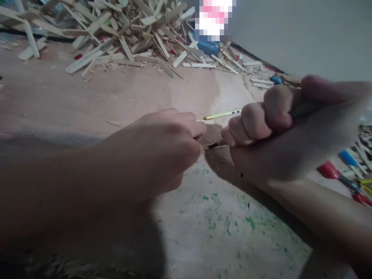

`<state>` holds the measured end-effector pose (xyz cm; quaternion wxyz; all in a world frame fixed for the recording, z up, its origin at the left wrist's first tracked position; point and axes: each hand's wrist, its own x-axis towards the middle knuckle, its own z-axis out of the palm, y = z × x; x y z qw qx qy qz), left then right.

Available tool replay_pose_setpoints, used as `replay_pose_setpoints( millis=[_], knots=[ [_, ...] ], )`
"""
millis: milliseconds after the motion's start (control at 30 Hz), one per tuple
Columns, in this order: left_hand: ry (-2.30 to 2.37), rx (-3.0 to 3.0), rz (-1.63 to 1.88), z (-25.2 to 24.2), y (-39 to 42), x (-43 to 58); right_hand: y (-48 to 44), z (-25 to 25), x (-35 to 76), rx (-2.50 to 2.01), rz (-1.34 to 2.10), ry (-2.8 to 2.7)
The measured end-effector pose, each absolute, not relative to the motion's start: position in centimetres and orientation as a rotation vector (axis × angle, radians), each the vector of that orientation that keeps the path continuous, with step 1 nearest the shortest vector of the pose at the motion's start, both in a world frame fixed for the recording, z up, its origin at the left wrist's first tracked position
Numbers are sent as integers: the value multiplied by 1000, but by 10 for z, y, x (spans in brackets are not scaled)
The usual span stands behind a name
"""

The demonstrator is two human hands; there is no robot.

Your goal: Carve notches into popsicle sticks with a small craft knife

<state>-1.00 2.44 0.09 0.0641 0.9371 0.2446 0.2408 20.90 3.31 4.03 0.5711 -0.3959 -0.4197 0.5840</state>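
My right hand (261, 131) is closed in a fist round a thin tool with a dark shaft (213, 145). Only a short length of it shows past the fingers, and its kind is hidden. The shaft points left and meets the fingertips of my left hand (171, 143). That hand is closed in a pinch low over the tabletop; its own fingers hide what is in it. Just behind the gap between both hands lies a pale patterned pencil (222, 114), partly covered by the right hand.
A big heap of wooden craft sticks (139, 31) covers the back left of the table (203, 232). A blue object (208, 47) lies beside the heap, against the grey wall (305, 35). At the right edge are red-handled tools (328, 170). Green paint marks spot the tabletop.
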Motion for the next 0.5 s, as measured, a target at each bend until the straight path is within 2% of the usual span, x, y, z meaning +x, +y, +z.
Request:
replay_pose_setpoints(
  millis=[167,367,500],
  knots=[
    [686,2863,662,2,23,-10,40,33,210,-753,1418,-956],
    [726,2874,708,-4,19,-11,51,27,213,-865,1468,-739],
    [726,2888,689,-3,20,-13,49,33,213,-881,1440,-812]
  ],
)
